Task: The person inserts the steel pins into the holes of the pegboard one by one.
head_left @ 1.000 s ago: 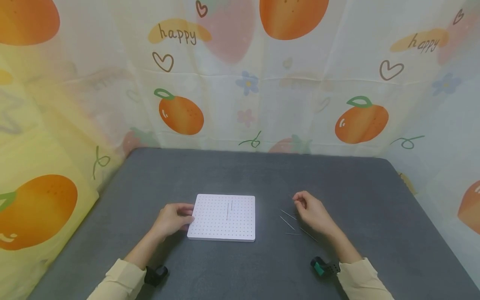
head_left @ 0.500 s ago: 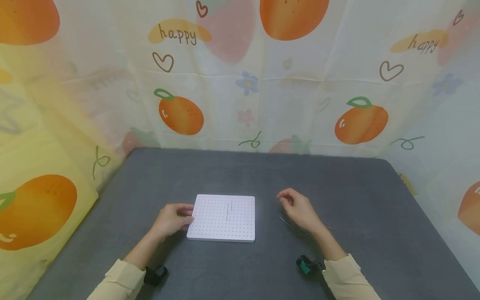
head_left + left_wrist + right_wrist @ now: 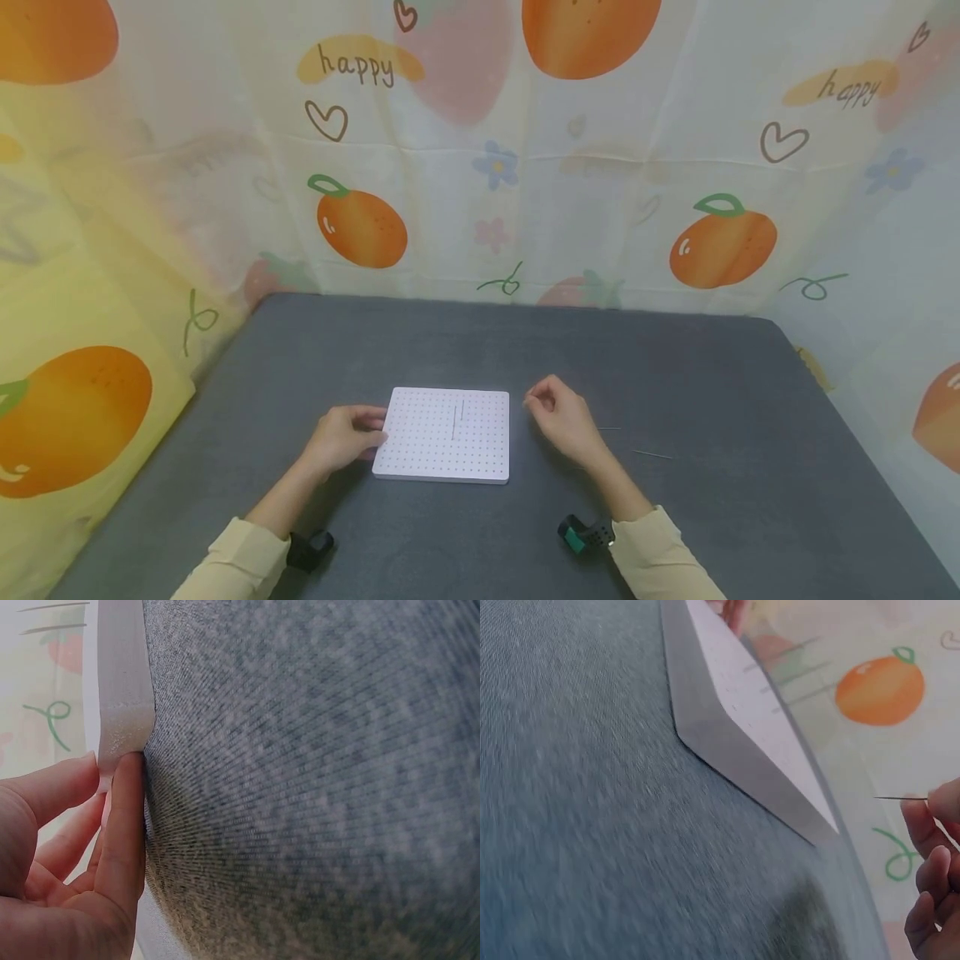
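A white pegboard (image 3: 420, 450) with rows of small holes lies flat on the dark table. Thin needles (image 3: 453, 423) stand upright in its upper middle; their tips also rise at the upper left of the left wrist view. My left hand (image 3: 335, 437) grips the board's left edge, thumb against its top face and fingers at the side and below. Just off the right edge, my right hand (image 3: 564, 423) pinches a needle (image 3: 889, 798) between thumb and index finger, its tip sticking out. The other fingers of that hand are curled.
Loose needles (image 3: 652, 455) lie on the grey table (image 3: 750, 533) to the right of the right forearm; others may be hidden under it. A fruit-printed curtain (image 3: 435, 225) hangs behind the table. Each wrist wears a black strap mount (image 3: 588, 533).
My right hand has moved left, from beside the loose needles to near the board's right edge, holding a needle. My left hand and the board stay in place.
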Available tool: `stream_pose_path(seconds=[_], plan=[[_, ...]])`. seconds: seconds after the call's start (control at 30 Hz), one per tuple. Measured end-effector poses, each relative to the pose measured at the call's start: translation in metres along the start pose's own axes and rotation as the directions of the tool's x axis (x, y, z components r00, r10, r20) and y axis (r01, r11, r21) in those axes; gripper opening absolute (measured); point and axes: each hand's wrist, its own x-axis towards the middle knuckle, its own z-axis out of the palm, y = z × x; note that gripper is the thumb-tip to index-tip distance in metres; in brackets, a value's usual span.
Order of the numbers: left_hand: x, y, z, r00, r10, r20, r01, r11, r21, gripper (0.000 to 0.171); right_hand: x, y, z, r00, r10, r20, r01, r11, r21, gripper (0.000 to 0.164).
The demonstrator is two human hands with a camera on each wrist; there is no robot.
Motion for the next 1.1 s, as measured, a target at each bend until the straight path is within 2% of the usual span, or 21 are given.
stream_pose_path(seconds=[0.2,0.57,0.97,1.1], plan=[[0.000,-0.001,0.000,1.000,0.002,0.000,-0.002,1.000,-0.004,0.036,-0.001,-0.011,0.013,1.000,0.011,0.008,-0.011,1.000,-0.005,0.004],[-0.001,0.001,0.000,1.000,0.000,-0.002,0.000,1.000,-0.002,0.036,-0.004,-0.024,0.033,0.993,-0.115,0.035,0.118,0.991,-0.071,0.005],[-0.001,0.001,-0.001,1.000,-0.001,0.005,0.001,1.000,-0.007,0.036,-0.007,-0.031,0.054,0.982,-0.187,0.021,0.188,0.969,-0.161,0.004],[-0.001,0.001,-0.001,1.000,-0.001,0.004,0.002,1.000,-0.005,0.037,-0.008,-0.033,0.058,0.982,-0.188,0.007,0.186,0.969,-0.165,0.003]])
